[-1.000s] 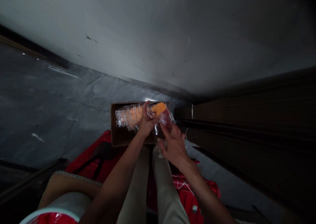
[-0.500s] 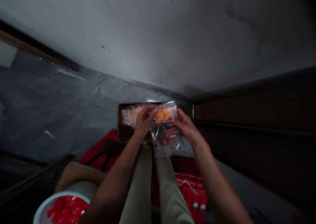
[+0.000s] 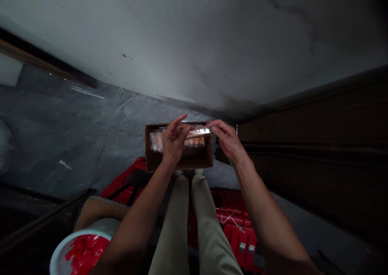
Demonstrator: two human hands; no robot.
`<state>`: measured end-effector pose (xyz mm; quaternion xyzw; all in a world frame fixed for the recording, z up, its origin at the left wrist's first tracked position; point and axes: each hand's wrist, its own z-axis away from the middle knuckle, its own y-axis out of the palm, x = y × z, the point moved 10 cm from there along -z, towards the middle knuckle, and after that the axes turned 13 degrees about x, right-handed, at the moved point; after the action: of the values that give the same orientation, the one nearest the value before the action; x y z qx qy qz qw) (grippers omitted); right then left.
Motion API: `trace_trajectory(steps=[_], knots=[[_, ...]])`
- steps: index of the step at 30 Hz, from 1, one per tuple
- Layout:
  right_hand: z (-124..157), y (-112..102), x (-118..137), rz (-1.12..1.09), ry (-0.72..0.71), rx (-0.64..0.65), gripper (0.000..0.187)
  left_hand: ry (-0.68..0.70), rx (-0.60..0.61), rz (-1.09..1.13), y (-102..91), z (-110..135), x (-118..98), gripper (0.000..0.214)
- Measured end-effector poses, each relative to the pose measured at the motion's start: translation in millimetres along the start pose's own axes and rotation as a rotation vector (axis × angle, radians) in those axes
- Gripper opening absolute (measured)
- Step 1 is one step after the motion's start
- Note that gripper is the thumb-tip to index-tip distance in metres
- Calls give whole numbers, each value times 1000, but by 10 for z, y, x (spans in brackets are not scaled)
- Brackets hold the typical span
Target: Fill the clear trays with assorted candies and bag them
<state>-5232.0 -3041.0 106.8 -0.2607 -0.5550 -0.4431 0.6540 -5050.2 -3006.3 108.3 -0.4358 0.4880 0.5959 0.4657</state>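
Cardboard box (image 3: 182, 162): seen open-topped just past the feet, on the grey floor (image 3: 75, 125); every place below is given from it.
Clear packet (image 3: 198, 131): held level just above the box's far rim, stretched between the two hands; orange contents are seen through the film.
Left hand (image 3: 173, 141): placed over the box's middle. The packet's left end is pinched between thumb and curled fingers, while the forefinger is stretched out free, towards the far side of the box.
Right hand (image 3: 228, 139): held at the box's right edge, partly beyond it. The packet's right end is nipped by the fingertips, the other fingers being bent in close.
Stored packets (image 3: 156, 139): laid inside the box along its far wall, to the left of the left hand; clear film with orange contents, partly hidden by that hand.
Legs (image 3: 194, 226): stretched out in pale trousers on the near side of the box, the feet reaching its near wall.
Red packs (image 3: 239, 236): spread on the near side of the box, under and to the right of the legs.
White bucket (image 3: 103, 225): set well to the near left of the box, filled with red pieces (image 3: 83, 250).
Brown board (image 3: 97, 210): seen between the bucket and the box.
White wall (image 3: 182, 45): risen just behind the box.
Dark wooden panel (image 3: 318, 145): run along to the right of the box.
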Motion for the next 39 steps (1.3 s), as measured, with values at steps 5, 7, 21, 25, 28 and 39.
trace_trajectory(steps=[5, 7, 21, 25, 28, 39], knots=[[101, -41, 146, 104, -94, -120, 25, 53, 25, -350, 79, 148, -263, 42], [242, -38, 182, 100, -63, -145, 26, 101, 193, -564, 312, 278, -372, 46], [1658, 407, -821, -473, 696, -251, 93, -349, 341, -571, 984, 1253, 513, 22], [1507, 319, -880, -380, 740, -284, 91, -403, 248, -365, 1021, 1260, 720, 12], [1341, 154, -882, -269, 743, -298, 79, -395, 193, -179, 1033, 1152, 784, 16], [798, -164, -605, 31, 531, -196, 51, -295, 71, -123, 1073, 798, 747, 14]])
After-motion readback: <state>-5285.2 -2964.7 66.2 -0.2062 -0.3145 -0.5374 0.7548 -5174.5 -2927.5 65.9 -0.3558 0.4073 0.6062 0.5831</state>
